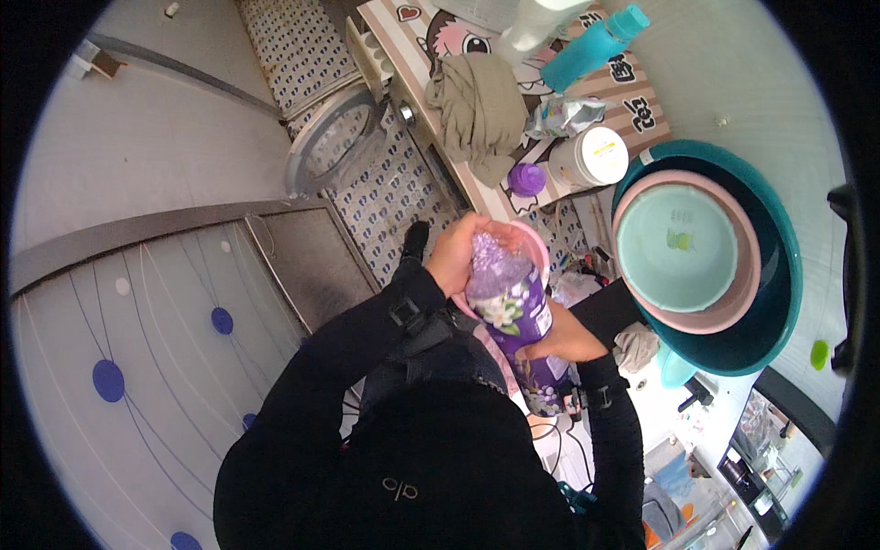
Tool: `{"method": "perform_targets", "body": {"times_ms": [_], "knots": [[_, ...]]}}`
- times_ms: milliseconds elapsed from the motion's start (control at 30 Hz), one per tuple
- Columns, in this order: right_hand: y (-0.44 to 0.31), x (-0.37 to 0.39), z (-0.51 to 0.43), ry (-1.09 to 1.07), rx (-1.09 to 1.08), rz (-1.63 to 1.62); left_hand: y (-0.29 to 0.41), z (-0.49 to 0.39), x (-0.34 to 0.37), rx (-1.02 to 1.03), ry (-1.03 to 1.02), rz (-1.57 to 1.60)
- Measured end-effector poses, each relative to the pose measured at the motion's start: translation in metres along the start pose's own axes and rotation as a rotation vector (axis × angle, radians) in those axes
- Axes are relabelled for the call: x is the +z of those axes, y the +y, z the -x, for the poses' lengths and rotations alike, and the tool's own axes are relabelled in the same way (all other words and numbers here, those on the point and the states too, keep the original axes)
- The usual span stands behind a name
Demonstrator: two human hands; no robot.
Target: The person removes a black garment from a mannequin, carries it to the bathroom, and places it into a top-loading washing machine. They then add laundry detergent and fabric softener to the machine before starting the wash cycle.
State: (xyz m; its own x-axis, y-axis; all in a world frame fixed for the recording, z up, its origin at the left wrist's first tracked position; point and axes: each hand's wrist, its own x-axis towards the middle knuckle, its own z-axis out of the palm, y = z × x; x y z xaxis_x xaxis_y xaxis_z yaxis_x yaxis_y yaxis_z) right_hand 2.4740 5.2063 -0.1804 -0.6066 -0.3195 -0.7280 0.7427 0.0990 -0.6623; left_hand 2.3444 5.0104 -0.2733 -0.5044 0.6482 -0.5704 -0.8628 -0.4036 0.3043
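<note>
A purple bottle [505, 309] printed with white flowers lies slantwise before me, its clear upper part full of small lilac beads [489, 253]. My right hand [565, 335] grips the middle of its body. At the bead-filled upper end, my left hand [455, 253] is curled around it, fingers partly hidden behind. Whether loose beads lie in that palm cannot be told. Behind the bottle and the left hand shows the rim of a pink basin [535, 246]. A purple cap [527, 179] sits on the nearby washing machine top, apart from both hands.
On the washing machine top [495, 201] are a brown cloth [478, 110], a white-lidded tub [605, 157], a foil pouch [567, 117] and a teal bottle [595, 48]. Its round door [302, 165] hangs open. Nested basins [677, 247] stand right, near a white sink [643, 419].
</note>
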Motion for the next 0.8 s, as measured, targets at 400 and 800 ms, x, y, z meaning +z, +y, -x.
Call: {"method": "perform_targets", "body": {"times_ms": [400,800], "knots": [[0.004,-0.003,-0.001,0.014,-0.079,0.082,0.014,0.002,0.000,-0.093,0.114,0.230],[0.006,0.008,-0.010,0.023,-0.116,0.218,0.015,0.007,-0.014,-0.083,0.138,0.160]]}}
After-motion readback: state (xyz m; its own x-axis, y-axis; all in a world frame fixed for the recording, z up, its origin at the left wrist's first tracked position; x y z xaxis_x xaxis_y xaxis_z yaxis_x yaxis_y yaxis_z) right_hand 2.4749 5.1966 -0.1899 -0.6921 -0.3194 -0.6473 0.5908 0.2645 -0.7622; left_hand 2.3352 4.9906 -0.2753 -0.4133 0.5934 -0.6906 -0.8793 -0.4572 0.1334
